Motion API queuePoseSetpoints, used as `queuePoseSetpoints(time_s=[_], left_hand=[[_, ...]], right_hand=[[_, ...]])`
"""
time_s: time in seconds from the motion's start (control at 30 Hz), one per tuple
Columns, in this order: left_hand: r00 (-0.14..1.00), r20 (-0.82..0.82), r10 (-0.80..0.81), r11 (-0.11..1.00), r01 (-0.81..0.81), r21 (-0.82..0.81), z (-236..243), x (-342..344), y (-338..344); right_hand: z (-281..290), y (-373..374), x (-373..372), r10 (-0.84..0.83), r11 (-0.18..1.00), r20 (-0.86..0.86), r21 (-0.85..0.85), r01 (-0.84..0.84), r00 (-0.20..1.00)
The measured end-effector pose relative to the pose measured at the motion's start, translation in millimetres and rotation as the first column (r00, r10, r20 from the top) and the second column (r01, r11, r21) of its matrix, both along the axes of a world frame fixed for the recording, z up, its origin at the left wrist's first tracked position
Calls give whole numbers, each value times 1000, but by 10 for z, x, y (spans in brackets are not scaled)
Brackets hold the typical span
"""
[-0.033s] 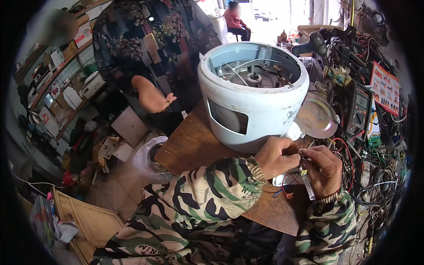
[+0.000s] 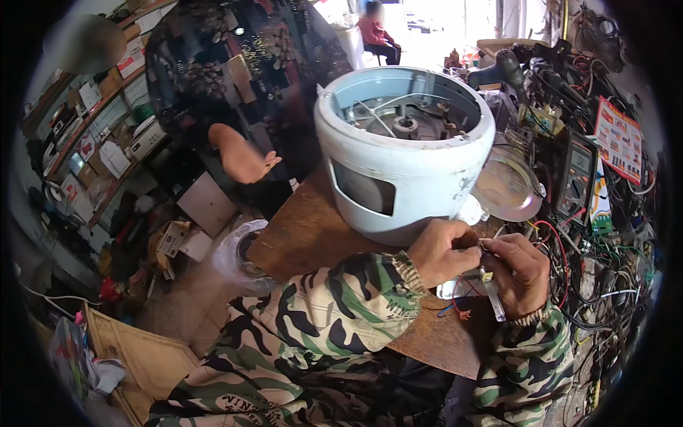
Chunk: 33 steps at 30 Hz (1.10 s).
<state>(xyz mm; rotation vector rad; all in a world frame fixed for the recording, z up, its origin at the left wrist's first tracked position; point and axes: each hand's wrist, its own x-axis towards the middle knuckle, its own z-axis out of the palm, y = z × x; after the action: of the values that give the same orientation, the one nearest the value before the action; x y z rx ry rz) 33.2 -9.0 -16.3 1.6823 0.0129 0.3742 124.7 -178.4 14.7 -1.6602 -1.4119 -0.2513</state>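
My left hand (image 2: 447,255) and my right hand (image 2: 523,270) meet fingertip to fingertip over the front right of the wooden table (image 2: 434,338). Both are closed in a pinch; what lies between the left fingertips is too small and hidden to name. A narrow silvery metal strip (image 2: 496,304) with a small yellow piece (image 2: 487,276) slants down below the fingers, held within my right hand. Red and blue wires (image 2: 462,313) with a frayed reddish end lie under the hands. Just beyond stands a pale blue, round, open-topped appliance housing (image 2: 398,199), like a rice cooker body, with a rectangular side opening.
A round metal plate (image 2: 509,188), a multimeter (image 2: 578,178) and heaped cables (image 2: 619,285) crowd the right side. Across the table another person (image 2: 249,85) stands with one hand (image 2: 245,156) held out. Shelves of boxes (image 2: 99,142) line the left; someone sits (image 2: 377,32) far back.
The view has shifted very slightly, so the housing sits a little further left in the picture. Both hands keep the same pinched pose.
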Motion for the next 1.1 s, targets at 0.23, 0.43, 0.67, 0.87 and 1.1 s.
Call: queuePoseSetpoints(time_s=[0.23, 0.43, 0.67, 0.87, 1.1], left_hand=[[998, -54, 11, 991, -4, 130, 22, -20, 54], [995, -97, -7, 999, 2, -47, 127, -116, -16], [993, -114, -39, 999, 40, 13, 153, -88, -9], [996, -86, -35, 999, 36, 12, 138, -61, 47], [993, -65, -94, 992, 88, -91, 88, -76, 55]], right_hand=[[-2, -68, 51, 59, 998, -50, 0, -59, 997], [-35, -79, 128, 117, 993, -378, 13, -122, 918], [-146, -62, 178, 152, 988, -524, 60, -141, 838], [-171, -8, 171, 100, 995, -559, 54, -84, 823], [-95, -42, 138, 53, 996, -703, -17, -91, 709]])
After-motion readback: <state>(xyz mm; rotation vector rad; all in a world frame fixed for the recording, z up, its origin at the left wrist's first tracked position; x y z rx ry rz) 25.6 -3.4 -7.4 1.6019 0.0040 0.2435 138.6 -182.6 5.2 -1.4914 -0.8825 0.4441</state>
